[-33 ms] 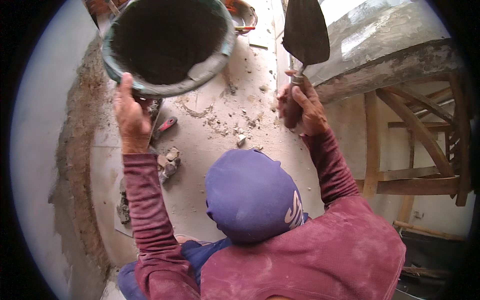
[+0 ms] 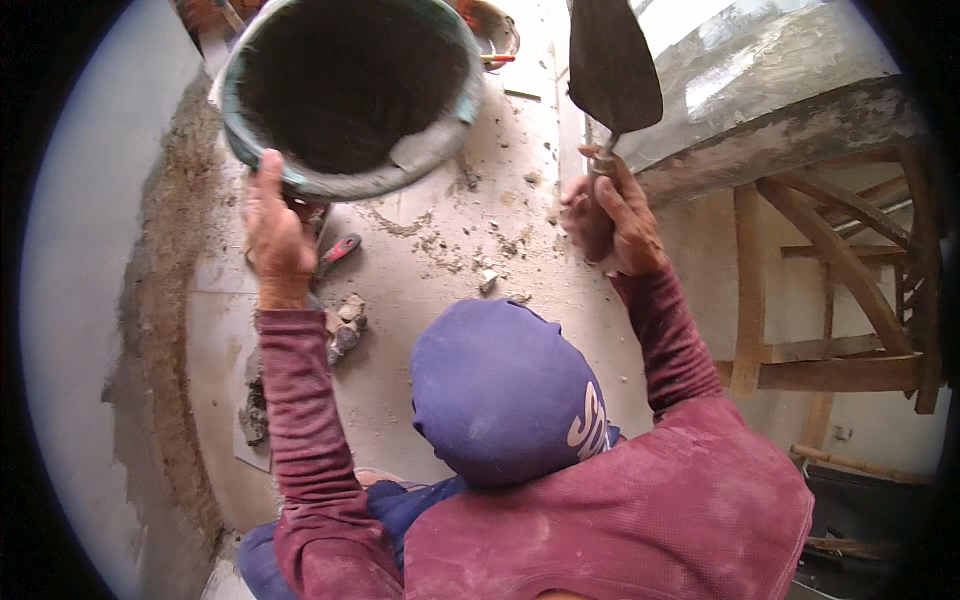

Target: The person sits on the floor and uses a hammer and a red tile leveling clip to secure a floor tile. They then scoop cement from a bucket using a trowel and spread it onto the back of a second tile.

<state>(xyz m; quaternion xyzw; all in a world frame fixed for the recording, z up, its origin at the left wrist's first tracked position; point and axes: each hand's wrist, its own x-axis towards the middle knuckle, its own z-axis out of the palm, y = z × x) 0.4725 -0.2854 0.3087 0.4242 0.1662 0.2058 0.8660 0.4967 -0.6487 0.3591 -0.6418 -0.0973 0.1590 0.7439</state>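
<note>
My left hand (image 2: 280, 235) grips the near rim of a round mortar tub (image 2: 415, 170), its thumb up on the edge and its other fingers partly hidden underneath. The tub is tilted, and its dark inside faces me. A grey crust coats the rim, with green showing through. My right hand (image 2: 632, 225) is closed round the handle of a pointed brick trowel (image 2: 617, 75). The dark blade points away from me, to the right of the tub and apart from it. Below the tub, beside my left wrist, lies a tool with a red and black handle (image 2: 342, 248).
Stone lumps (image 2: 347, 325) lie beside my left forearm. Crumbs of mortar (image 2: 487, 280) are scattered over the pale floor. A rough-edged wall (image 2: 80, 300) runs along the left. At the right are a grey plastered ledge (image 2: 780, 110) and a wooden frame (image 2: 750, 290). Another container (image 2: 500, 30) stands behind the tub.
The tub and my left hand have shifted slightly to the right. My right hand and the trowel have moved very little. Both grips are the same.
</note>
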